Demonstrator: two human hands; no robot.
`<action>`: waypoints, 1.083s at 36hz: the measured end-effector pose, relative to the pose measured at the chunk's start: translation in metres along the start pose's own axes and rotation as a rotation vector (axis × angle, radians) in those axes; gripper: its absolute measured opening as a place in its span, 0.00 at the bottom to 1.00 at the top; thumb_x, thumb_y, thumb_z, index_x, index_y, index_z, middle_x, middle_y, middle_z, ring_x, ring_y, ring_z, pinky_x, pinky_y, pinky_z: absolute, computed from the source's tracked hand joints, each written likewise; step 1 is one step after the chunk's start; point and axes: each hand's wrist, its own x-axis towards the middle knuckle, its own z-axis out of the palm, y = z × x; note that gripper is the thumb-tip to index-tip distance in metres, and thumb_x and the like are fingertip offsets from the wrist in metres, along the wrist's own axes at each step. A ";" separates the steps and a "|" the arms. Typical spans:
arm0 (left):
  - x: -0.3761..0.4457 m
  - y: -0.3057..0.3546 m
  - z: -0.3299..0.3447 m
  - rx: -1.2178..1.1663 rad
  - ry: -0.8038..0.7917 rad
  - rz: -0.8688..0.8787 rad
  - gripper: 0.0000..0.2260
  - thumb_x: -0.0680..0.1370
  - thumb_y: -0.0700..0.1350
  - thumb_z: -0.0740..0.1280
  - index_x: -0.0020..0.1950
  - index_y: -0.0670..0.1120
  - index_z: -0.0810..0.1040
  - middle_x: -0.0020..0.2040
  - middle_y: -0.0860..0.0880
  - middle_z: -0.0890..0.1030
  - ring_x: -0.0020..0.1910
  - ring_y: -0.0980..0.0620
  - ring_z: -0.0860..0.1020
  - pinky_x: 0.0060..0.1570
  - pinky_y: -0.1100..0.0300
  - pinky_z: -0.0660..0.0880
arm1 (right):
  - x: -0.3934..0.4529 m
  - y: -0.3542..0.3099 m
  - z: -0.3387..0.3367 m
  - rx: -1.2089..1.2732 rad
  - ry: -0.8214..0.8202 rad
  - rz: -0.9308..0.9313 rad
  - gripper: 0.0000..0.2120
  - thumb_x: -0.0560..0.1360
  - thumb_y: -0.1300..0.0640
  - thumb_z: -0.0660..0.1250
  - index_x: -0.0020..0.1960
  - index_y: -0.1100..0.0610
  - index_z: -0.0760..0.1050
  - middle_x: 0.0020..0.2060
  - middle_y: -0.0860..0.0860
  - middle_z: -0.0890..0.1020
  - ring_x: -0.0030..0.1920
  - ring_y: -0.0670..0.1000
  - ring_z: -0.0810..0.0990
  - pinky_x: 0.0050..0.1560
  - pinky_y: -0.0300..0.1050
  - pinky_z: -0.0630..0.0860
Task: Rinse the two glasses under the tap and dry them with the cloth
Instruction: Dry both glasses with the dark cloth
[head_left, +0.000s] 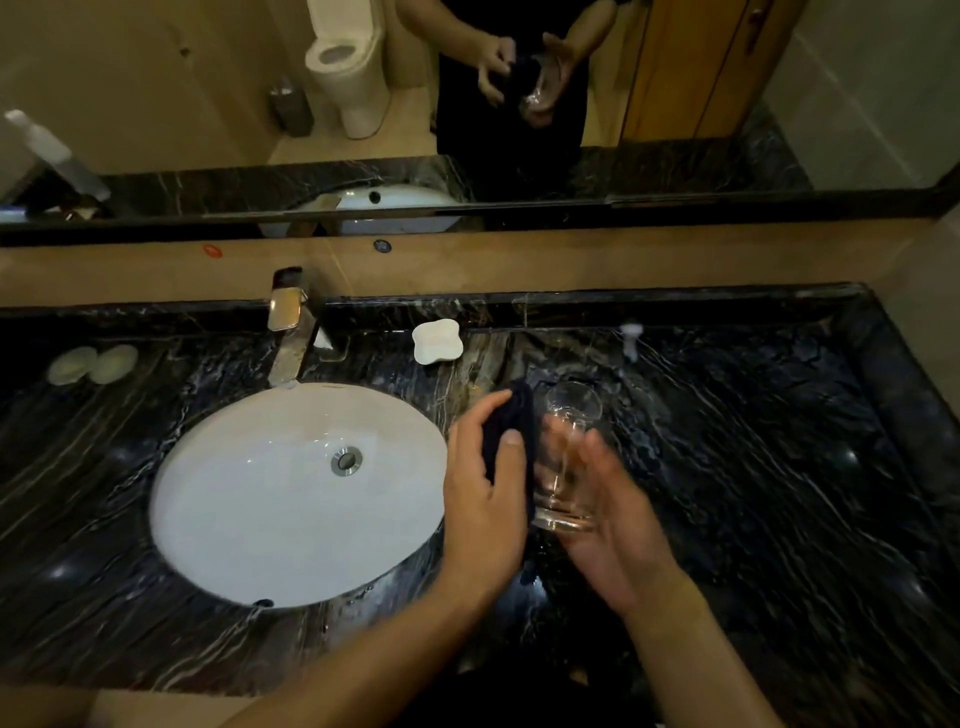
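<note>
Drying was underway: the left hand (485, 483) pressed a dark folded cloth (511, 431) against the clear drinking glass (569, 457) cradled in the right hand (610, 525); no second glass showed.

1. One glass (569, 452) is showing; a second cannot be made out.
2. One dark cloth (511, 431) is showing.
3. Two hands are working: the left hand (485, 499) and the right hand (613, 530).
4. One white sink (249, 499) is sitting in the counter.
5. One tap (288, 322) is standing behind it.
6. Two pale soaps (93, 364) are lying together.
7. One white dish (437, 341) is resting near the wall.
</note>
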 end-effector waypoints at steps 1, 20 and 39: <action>-0.008 -0.001 -0.001 0.022 0.005 0.033 0.14 0.79 0.53 0.59 0.64 0.66 0.71 0.63 0.55 0.76 0.64 0.55 0.74 0.66 0.53 0.72 | 0.002 0.005 0.002 -0.019 0.056 -0.034 0.43 0.61 0.39 0.80 0.70 0.58 0.72 0.64 0.61 0.79 0.63 0.61 0.79 0.58 0.55 0.79; 0.006 -0.028 -0.043 0.040 -0.268 -0.084 0.16 0.78 0.54 0.61 0.60 0.74 0.68 0.63 0.63 0.74 0.62 0.65 0.73 0.62 0.67 0.70 | 0.030 0.039 0.040 0.087 0.394 -0.198 0.28 0.66 0.55 0.75 0.64 0.59 0.76 0.53 0.55 0.84 0.48 0.51 0.84 0.43 0.42 0.81; 0.194 -0.155 -0.083 0.777 -0.701 0.206 0.25 0.74 0.38 0.69 0.71 0.49 0.72 0.69 0.43 0.68 0.61 0.38 0.74 0.58 0.47 0.76 | 0.035 0.072 -0.009 -0.391 0.720 -0.360 0.37 0.60 0.67 0.81 0.65 0.51 0.72 0.63 0.53 0.79 0.63 0.54 0.79 0.62 0.52 0.76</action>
